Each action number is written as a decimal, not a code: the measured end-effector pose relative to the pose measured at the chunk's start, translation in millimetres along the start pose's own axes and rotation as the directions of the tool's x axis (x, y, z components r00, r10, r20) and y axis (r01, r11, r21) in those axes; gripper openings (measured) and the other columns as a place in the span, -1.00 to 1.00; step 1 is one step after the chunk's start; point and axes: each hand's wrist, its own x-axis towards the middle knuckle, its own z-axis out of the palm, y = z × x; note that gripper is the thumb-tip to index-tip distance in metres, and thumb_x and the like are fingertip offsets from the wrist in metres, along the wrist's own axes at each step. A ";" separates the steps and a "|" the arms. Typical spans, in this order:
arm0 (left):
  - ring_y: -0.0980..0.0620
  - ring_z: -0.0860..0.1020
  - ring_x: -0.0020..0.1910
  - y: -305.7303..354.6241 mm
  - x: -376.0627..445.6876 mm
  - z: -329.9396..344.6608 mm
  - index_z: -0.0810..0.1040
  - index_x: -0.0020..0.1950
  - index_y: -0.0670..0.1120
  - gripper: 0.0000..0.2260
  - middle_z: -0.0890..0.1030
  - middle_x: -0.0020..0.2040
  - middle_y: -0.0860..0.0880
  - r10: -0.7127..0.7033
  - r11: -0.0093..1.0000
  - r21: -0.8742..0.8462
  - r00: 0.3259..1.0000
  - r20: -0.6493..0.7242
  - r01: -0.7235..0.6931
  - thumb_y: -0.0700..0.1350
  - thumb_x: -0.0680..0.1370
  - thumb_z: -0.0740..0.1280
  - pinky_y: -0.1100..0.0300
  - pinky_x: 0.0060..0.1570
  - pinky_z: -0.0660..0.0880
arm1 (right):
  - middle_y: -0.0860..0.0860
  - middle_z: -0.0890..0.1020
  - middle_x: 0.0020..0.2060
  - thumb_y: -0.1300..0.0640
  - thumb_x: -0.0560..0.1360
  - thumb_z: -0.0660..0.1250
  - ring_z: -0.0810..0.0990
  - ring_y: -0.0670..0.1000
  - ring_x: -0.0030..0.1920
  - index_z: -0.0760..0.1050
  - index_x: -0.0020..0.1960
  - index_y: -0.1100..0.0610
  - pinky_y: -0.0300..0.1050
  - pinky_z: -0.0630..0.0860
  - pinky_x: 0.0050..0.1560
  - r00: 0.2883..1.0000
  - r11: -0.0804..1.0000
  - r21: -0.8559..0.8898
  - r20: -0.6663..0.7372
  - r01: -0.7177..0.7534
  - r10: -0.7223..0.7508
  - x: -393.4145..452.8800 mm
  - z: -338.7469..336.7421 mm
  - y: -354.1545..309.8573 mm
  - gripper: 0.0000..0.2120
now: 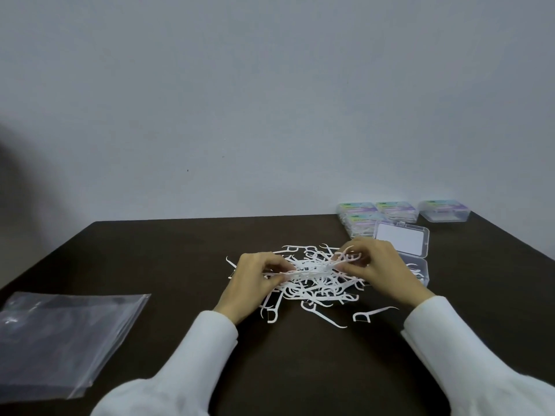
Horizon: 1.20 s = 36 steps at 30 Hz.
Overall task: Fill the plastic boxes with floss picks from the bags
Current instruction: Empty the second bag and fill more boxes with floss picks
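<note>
White floss picks (315, 283) lay heaped mid-table. Left hand (255, 277) and right hand (381, 265) each pinched one end of a bundle above the heap. Best to square the picks parallel before dropping them into the open box (417, 265) just right. Box contents mostly hidden by the right hand; bag (66, 337) looked empty.

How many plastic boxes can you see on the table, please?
5. Four closed boxes sit at the far right: one, another, a third, and a fourth nearer. One open box lies by the right hand. Stacked ones may be hidden.
</note>
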 end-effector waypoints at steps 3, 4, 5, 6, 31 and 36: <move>0.29 0.57 -0.09 0.2 -1.0 0.0 0.70 -0.07 -0.07 -0.89 0.65 -0.16 0.13 0.000 1.000 -0.010 1.000 -0.005 0.000 -0.23 0.44 0.46 0.51 -0.09 0.41 | -0.20 0.59 -0.34 0.12 0.37 0.49 0.54 -0.26 -0.32 0.60 -0.20 -0.06 -0.45 0.38 -0.29 0.999 0.996 0.078 -0.011 -0.031 0.032 -2.1 -2.6 -1.3 -0.90; 0.29 0.57 -0.09 0.3 -1.6 -0.3 0.70 -0.07 -0.07 -0.89 0.65 -0.16 0.13 -0.003 1.000 -0.014 1.000 -0.010 0.003 -0.23 0.44 0.46 0.50 -0.09 0.42 | -0.23 0.57 -0.39 0.12 0.37 0.49 0.53 -0.29 -0.35 0.60 -0.19 -0.04 -0.46 0.37 -0.31 0.999 0.995 0.095 -0.013 -0.040 0.041 -2.4 -3.2 -1.9 -0.91; 0.29 0.57 -0.10 0.2 -1.7 -1.0 0.69 -0.07 -0.06 -0.89 0.65 -0.16 0.14 -0.008 1.000 -0.017 1.000 -0.015 0.007 -0.23 0.44 0.46 0.49 -0.08 0.43 | -0.25 0.56 -0.41 0.13 0.38 0.48 0.52 -0.31 -0.36 0.61 -0.19 -0.01 -0.48 0.35 -0.33 0.998 0.993 0.107 -0.025 -0.049 0.051 -2.5 -3.6 -2.0 -0.93; 0.29 0.57 -0.11 0.3 -1.6 -1.6 0.69 -0.08 -0.05 -0.89 0.65 -0.16 0.16 -0.013 1.000 -0.023 1.000 -0.020 0.012 -0.22 0.44 0.46 0.48 -0.08 0.44 | -0.25 0.55 -0.41 0.13 0.37 0.48 0.52 -0.32 -0.36 0.61 -0.18 0.01 -0.48 0.35 -0.33 0.997 0.992 0.115 -0.042 -0.055 0.061 -2.2 -4.1 -1.4 -0.93; 0.11 0.66 -0.24 52.1 33.2 14.8 0.66 -0.10 -0.12 -0.79 0.70 -0.24 -0.02 -0.166 0.794 -0.599 0.985 -0.055 0.100 -0.39 0.37 0.45 0.38 -0.23 0.52 | 0.06 0.60 0.07 0.21 0.44 0.40 0.58 0.05 0.04 0.57 0.12 0.17 -0.06 0.57 -0.01 0.833 0.758 0.516 -0.141 -0.399 0.534 -14.6 -48.1 61.2 -0.75; 0.07 0.67 -0.22 69.0 54.2 35.0 0.65 -0.11 -0.09 -0.79 0.70 -0.24 -0.03 -0.167 0.734 -0.670 0.986 -0.018 0.112 -0.37 0.36 0.46 0.29 -0.13 0.58 | 0.03 0.64 -0.05 0.25 0.45 0.38 0.62 -0.05 -0.07 0.58 -0.02 0.06 -0.16 0.57 -0.05 0.852 0.809 0.433 -0.154 -0.397 0.501 -22.8 -53.4 65.1 -0.85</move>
